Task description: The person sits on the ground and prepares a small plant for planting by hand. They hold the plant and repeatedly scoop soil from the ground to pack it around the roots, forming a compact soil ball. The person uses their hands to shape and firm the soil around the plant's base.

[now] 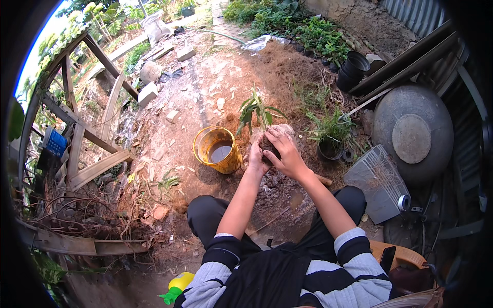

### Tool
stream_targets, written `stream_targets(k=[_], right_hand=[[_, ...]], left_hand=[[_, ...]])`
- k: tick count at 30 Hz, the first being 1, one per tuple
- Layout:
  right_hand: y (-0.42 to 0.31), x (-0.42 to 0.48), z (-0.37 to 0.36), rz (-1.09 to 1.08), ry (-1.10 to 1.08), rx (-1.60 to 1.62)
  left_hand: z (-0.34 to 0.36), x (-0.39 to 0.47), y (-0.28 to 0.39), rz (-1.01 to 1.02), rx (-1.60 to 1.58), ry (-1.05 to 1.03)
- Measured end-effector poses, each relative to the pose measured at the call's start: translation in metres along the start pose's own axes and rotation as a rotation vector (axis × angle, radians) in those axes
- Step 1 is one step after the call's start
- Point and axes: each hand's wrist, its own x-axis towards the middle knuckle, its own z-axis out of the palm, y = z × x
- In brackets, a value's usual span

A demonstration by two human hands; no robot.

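Both my hands are cupped around a dark root ball [267,145] of soil or fibre. Out of its top rises a green leafy plant [259,111], its long leaves drooping to the sides. My left hand [257,156] presses on the left side of the ball. Across its right and upper side lies my right hand [284,150], with soil on the fingers. A pale stone or block [288,130] shows partly behind my hands. Just left of them stands a yellow bucket [227,163] with murky brown water [220,151] in it.
A potted fern [331,131] stands to the right, near a grey wire-fronted panel [375,184] and a large upturned dark basin [414,134]. Stacked black pots [352,69] sit farther back. Wooden framing [96,169] lines the left. A yellow-green spray bottle [179,287] lies at lower left.
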Motion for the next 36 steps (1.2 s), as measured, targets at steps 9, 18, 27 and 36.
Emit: stream_targets(k=[9,18,27,36], right_hand=[[-0.001,-0.005,0.023,0.065,0.205,0.037],[0.000,-0.006,0.029,0.259,0.497,0.334],[-0.002,-0.010,0.037,0.214,0.352,0.219],[0.004,0.002,0.019,0.269,0.466,0.431]], left_hand=[[-0.002,0.006,-0.015,0.069,0.001,-0.090],[0.033,-0.010,-0.015,0.111,0.177,0.128],[-0.016,0.011,-0.025,0.111,0.071,-0.065],[0.025,-0.009,-0.001,0.171,0.325,-0.002]])
